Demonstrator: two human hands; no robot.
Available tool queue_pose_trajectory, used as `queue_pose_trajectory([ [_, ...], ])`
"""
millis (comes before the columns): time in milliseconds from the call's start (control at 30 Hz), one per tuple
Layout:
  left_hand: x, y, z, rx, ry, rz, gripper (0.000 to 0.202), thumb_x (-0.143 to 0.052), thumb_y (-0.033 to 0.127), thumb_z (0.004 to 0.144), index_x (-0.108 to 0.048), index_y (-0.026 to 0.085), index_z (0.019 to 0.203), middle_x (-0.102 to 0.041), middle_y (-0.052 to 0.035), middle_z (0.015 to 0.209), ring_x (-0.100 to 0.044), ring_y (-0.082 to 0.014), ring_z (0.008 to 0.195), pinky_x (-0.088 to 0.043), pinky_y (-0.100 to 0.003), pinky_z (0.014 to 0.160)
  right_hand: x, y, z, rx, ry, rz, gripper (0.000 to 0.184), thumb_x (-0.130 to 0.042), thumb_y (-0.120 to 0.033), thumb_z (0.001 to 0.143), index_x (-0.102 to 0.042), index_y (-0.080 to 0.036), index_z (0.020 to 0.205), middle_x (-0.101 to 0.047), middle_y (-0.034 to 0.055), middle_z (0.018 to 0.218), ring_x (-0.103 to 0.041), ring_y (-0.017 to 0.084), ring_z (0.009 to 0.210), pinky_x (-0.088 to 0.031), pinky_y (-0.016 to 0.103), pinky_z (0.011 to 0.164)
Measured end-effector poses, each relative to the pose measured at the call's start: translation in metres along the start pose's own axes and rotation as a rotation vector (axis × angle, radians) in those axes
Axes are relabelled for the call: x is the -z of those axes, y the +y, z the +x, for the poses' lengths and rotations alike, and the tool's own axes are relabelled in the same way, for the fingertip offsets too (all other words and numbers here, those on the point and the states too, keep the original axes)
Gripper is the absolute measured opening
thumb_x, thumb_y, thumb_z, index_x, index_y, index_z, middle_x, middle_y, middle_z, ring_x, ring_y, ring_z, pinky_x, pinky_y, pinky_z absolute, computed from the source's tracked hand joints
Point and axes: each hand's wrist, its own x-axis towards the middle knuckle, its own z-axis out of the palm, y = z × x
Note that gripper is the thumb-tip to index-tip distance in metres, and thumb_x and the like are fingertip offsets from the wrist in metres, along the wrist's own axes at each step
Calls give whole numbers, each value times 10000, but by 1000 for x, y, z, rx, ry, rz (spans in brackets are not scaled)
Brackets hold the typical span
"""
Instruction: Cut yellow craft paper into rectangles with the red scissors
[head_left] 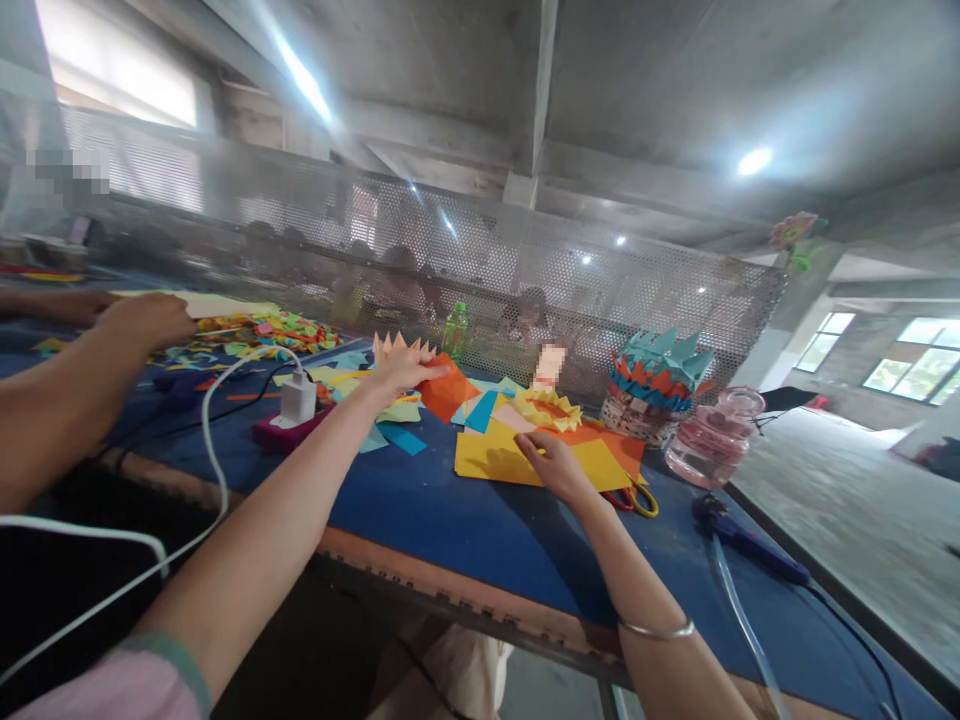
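Note:
My left hand (403, 372) reaches to the middle of the table, its fingers closed on a piece of orange paper (450, 392). Just behind it stands a pale pink paper strip with pointed teeth (382, 346). My right hand (559, 468) is over a stack of yellow paper sheets (484, 455), fingers loosely stretched and holding nothing; a shadow falls on the sheets. Beyond it sits a yellow zigzag paper ring (551, 410). Scissors (641, 498) lie partly under the yellow sheets. Blue paper pieces (403, 438) are scattered near my left hand.
A white plug adapter (298, 398) with a cable stands at left. At right are a folded-paper basket (645, 400), a pink glass jar (709, 445) and a blue glue gun (750, 545). A co-worker's hand (146, 325) is near a colourful paper pile (277, 332).

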Motion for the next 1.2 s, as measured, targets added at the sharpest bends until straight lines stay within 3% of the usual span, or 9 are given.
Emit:
queue_pose_trajectory([
  [133,-45,3,-14,-5,-171,-53,358,-685,434,650,-705,129,836,-670,-39,708,-559,-146,653,-406,-242,603,-3,-10,1,-23,-1,194,524,-325,-567,874,-643,-156,800,-657,48,791,-585,177,759,-407,255,652],
  [233,-72,2,-24,-83,-395,24,312,-681,440,648,-720,144,737,-631,-1,602,-501,-107,544,-349,-208,512,-5,-14,0,7,-23,168,415,-448,-509,828,-601,-155,674,-567,-3,606,-499,129,589,-336,222,536],
  [300,-79,3,-29,-36,-425,3,326,-678,452,649,-709,133,707,-601,1,556,-476,-96,499,-330,-205,480,-6,-14,1,17,-5,133,331,-510,-439,790,-588,-155,639,-520,-21,555,-450,111,541,-301,216,505],
  [400,-78,4,-31,47,-377,-126,338,-699,453,635,-684,126,721,-589,6,555,-485,-90,489,-349,-205,488,-6,-12,2,-15,93,107,291,-522,-407,772,-606,-154,655,-520,-18,550,-445,110,537,-302,214,506],
  [533,-75,2,-30,109,-490,-269,327,-779,374,557,-664,116,722,-633,-10,636,-560,-108,584,-423,-224,593,-5,-10,5,-35,158,78,318,-512,-438,780,-622,-160,671,-539,-12,554,-470,118,544,-326,214,516],
  [633,-75,-1,-29,157,-473,-313,362,-792,346,539,-678,116,795,-686,-49,757,-615,-149,683,-458,-264,673,7,-9,6,-97,215,10,371,-446,-457,825,-642,-160,720,-603,23,633,-533,150,614,-367,236,562],
  [833,-69,0,-26,205,-404,-406,415,-801,316,518,-683,140,875,-710,-69,828,-646,-176,722,-472,-280,677,49,14,-6,-591,411,-455,334,-441,-354,817,-651,-198,1026,-575,164,1144,-495,332,1078,-382,444,823],
  [967,-68,-1,-25,183,-422,-389,393,-794,275,523,-686,142,877,-710,-71,820,-647,-179,746,-464,-267,678,54,30,-14,-729,362,-500,374,-497,-295,754,-642,-134,1059,-559,260,1133,-474,413,1096,-352,558,809],
  [1200,-68,1,-28,193,-466,-309,330,-770,247,546,-695,145,851,-708,-64,806,-628,-160,688,-438,-228,605,50,38,-9,-709,224,-498,391,-462,-136,740,-629,-191,1089,-629,193,1096,-544,354,1085,-361,513,846],
])
